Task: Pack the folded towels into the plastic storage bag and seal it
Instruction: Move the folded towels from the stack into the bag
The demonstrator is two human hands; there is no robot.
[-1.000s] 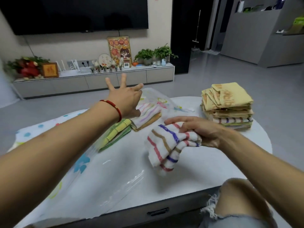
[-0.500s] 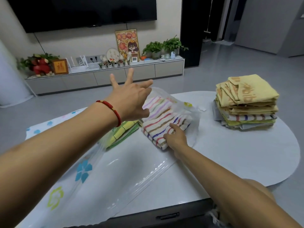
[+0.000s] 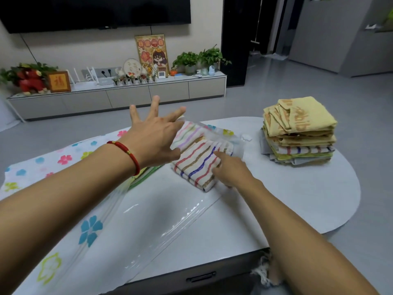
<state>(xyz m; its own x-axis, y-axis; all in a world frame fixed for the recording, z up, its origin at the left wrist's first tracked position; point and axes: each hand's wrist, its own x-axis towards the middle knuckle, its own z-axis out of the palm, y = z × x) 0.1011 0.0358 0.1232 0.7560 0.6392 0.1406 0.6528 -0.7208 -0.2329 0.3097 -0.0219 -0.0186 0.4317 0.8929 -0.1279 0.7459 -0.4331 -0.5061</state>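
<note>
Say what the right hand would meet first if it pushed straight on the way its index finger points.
The right hand already touches the striped towel; pushed on, it would likely drive that towel against the pastel-striped towel deeper in the plastic storage bag, though depth is unclear.

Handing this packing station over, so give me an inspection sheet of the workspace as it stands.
Surface: white rounded table, a bare stretch at its right.
Job's things: plastic storage bag lies flat with its mouth open; striped towel sits partly inside it, beside a pastel striped towel and a green-yellow towel; towel stack waits outside on the right.
Clutter: small white scrap by the bag.
Grippers: left hand holds the bag's upper sheet up, fingers spread; right hand pushes the striped towel with straight fingers.
Cables: one hangs under the television.
Surroundings: media cabinet with plants and ornaments, grey floor.
</note>
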